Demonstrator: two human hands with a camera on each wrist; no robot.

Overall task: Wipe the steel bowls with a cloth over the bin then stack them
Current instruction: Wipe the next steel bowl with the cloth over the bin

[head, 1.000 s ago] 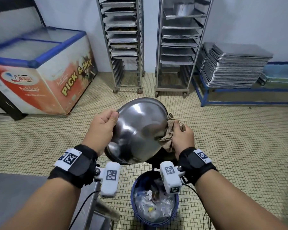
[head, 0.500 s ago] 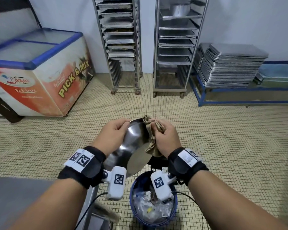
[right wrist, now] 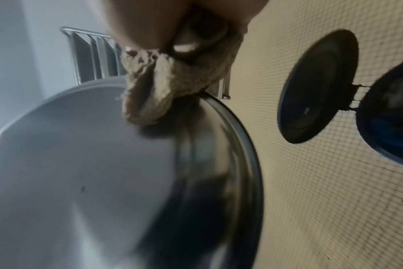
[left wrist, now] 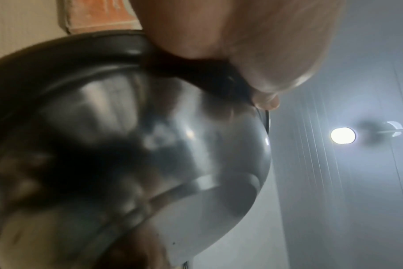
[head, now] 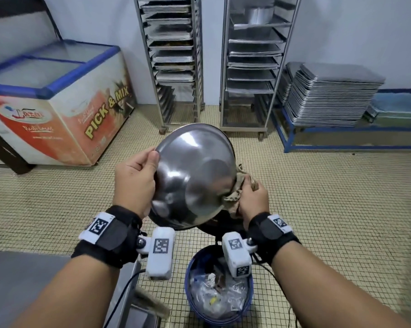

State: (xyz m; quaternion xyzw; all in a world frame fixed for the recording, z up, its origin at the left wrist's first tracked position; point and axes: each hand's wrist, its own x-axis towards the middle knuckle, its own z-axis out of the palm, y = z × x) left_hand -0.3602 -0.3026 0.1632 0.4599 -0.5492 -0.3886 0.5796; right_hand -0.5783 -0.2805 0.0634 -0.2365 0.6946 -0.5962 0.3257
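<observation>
A steel bowl (head: 192, 176) is held tilted in the air above a blue bin (head: 219, 294), its outer side and flat base turned toward me. My left hand (head: 135, 178) grips its left rim, thumb on the outside. My right hand (head: 251, 200) clutches a bunched beige cloth (head: 236, 192) against the bowl's right rim. The left wrist view shows the bowl's outer wall (left wrist: 150, 154) under my fingers (left wrist: 242, 36). In the right wrist view the cloth (right wrist: 168, 87) presses on the bowl's edge (right wrist: 219, 145).
The bin holds crumpled plastic waste; its dark lid (right wrist: 317, 87) stands open behind it. A steel counter (head: 22, 285) lies at lower left. A chest freezer (head: 57, 102), two tray racks (head: 173, 62) and stacked baking trays (head: 329, 95) line the far wall across a tiled floor.
The bowl has swung from near edge-on back to showing its outer side. My right hand with the cloth has slid from the top rim down to the right rim.
</observation>
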